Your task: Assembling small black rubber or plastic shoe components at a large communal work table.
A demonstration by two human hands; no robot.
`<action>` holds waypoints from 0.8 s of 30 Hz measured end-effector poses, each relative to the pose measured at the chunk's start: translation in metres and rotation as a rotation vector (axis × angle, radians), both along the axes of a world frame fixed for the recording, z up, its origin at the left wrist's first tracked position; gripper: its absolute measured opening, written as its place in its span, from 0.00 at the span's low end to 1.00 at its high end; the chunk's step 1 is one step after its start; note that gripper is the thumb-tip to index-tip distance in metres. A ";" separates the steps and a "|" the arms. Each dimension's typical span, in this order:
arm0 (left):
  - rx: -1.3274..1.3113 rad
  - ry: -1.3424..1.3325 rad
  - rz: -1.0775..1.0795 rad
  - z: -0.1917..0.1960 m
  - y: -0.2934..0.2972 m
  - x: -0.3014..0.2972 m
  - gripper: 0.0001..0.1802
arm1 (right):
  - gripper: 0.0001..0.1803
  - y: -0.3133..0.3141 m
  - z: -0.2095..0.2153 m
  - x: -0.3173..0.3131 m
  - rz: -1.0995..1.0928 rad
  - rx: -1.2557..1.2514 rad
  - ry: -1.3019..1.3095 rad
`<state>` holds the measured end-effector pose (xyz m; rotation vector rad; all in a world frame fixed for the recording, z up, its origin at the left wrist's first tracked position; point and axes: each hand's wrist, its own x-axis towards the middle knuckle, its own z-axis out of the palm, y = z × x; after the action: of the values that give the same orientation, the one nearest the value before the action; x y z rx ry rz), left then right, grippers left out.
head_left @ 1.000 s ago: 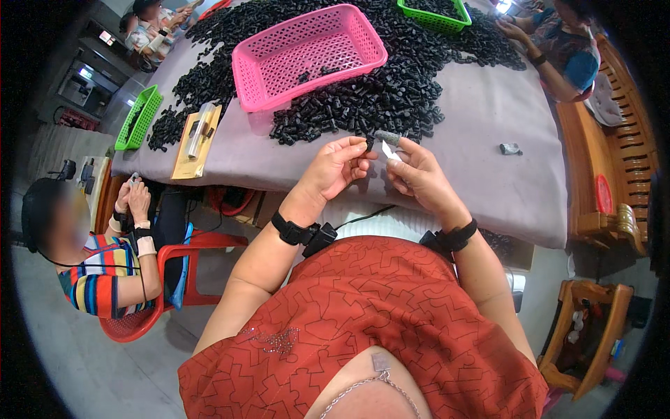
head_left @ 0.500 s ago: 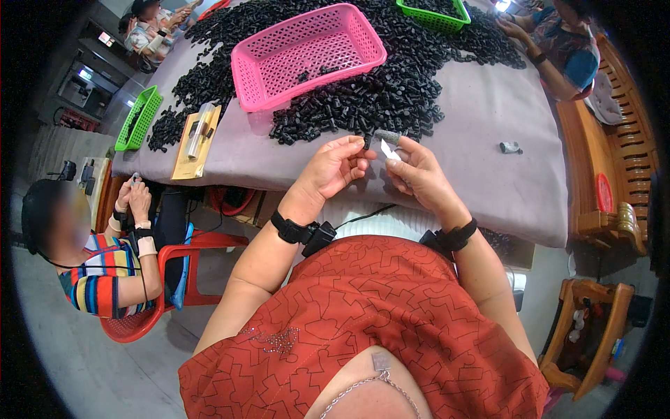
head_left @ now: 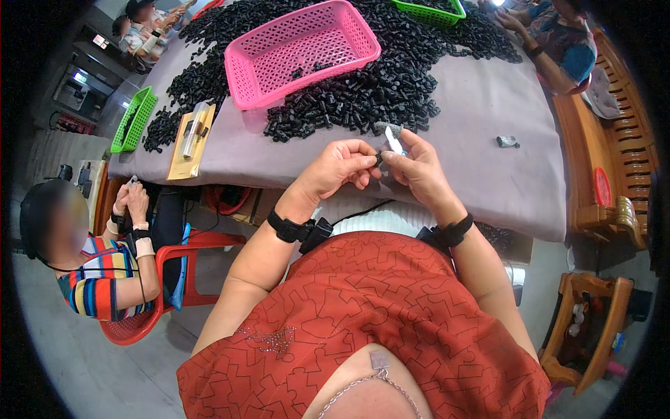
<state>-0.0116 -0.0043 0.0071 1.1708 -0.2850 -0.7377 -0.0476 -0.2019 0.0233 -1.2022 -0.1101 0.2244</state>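
Note:
My left hand (head_left: pixel 342 166) pinches a small black plastic part (head_left: pixel 379 158) between thumb and fingertips, just over the near edge of the table. My right hand (head_left: pixel 420 167) is closed on a small knife (head_left: pixel 393 142) with a pale, pointed blade; most of its handle is hidden in the palm. A grey cover (head_left: pixel 388 128) wraps the tip of my right index finger. The right thumb meets the black part beside the left fingertips. Just beyond both hands spreads a heap of similar black parts (head_left: pixel 349 105).
A pink basket (head_left: pixel 244 94) sits on the heap, with green baskets (head_left: pixel 132 126) at the left and far edge. A clear tube (head_left: pixel 192 136) lies on tan card (head_left: pixel 180 167). A grey roll (head_left: pixel 508 142) rests at right. Several co-workers sit around the grey-covered table (head_left: pixel 488 188).
My hands have come together: the left moved right, and its black part now meets the right thumb. The knife has turned slightly. The whole view has shifted a little.

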 end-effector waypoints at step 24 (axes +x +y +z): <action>-0.042 -0.093 0.305 0.027 0.018 0.024 0.07 | 0.11 0.001 0.006 -0.001 -0.008 -0.057 -0.016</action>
<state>0.0125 0.0139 0.0341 1.1776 -0.1927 -0.4094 -0.0485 -0.2006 0.0290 -1.2610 -0.1136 0.2127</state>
